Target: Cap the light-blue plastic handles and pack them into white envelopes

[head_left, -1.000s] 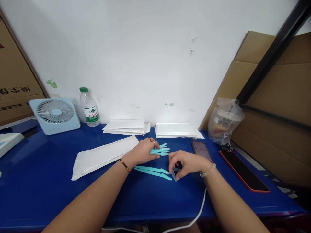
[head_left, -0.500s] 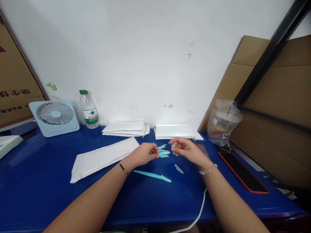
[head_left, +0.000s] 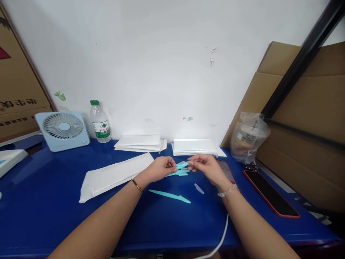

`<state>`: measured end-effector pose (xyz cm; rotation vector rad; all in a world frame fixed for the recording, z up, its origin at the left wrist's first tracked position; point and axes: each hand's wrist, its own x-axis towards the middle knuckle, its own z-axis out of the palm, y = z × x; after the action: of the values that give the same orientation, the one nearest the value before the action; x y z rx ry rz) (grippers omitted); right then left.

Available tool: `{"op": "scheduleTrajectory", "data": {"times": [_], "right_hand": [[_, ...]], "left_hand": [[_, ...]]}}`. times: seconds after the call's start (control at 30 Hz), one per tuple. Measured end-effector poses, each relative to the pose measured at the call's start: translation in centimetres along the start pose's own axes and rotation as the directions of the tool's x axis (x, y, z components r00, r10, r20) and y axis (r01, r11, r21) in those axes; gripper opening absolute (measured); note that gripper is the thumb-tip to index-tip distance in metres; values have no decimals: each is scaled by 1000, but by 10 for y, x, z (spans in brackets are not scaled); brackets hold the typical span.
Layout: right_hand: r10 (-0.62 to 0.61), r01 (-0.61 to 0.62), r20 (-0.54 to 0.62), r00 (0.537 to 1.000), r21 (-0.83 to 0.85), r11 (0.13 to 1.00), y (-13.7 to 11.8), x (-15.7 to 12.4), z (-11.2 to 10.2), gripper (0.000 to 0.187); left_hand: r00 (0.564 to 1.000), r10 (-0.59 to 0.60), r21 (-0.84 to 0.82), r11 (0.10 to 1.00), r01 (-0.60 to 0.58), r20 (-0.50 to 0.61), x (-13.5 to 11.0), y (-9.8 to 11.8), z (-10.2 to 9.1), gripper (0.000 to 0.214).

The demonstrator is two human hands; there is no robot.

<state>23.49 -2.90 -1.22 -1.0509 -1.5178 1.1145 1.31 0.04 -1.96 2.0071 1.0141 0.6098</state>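
My left hand (head_left: 164, 168) pinches a teal eyebrow razor (head_left: 182, 165) above the table. My right hand (head_left: 203, 167) is closed at the razor's far end, its fingertips around a small translucent cap there; whether the cap is fully on I cannot tell. Several more teal razors lie partly hidden just below the left fingertips. Nearer to me another eyebrow razor (head_left: 169, 195) lies on the blue table, its blade end to the right. A loose translucent cap (head_left: 199, 188) rests right of it.
A long white padded envelope (head_left: 113, 176) lies at left, with white envelope stacks (head_left: 140, 140) along the wall. A fan (head_left: 63, 130) and water bottle (head_left: 100, 122) stand back left. At right are a bagged cup (head_left: 248, 138), a red-edged phone (head_left: 271, 194) and a white cable (head_left: 222, 237).
My right hand has moved left to meet the razor in my left hand. The razor is now lifted and tilted up toward the right fingers. The view has shifted slightly.
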Motion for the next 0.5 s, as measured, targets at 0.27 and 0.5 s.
{"op": "scheduleTrajectory", "data": {"times": [0.27, 0.5], "right_hand": [[-40, 38, -65, 997, -25, 999, -1, 0, -4, 27], [-10, 12, 47, 999, -45, 999, 9, 1, 7, 32]], "left_hand": [[1000, -5, -19, 1000, 5, -25, 1, 0, -2, 33], [1000, 19, 10, 1000, -19, -5, -1, 3, -1, 31]]}}
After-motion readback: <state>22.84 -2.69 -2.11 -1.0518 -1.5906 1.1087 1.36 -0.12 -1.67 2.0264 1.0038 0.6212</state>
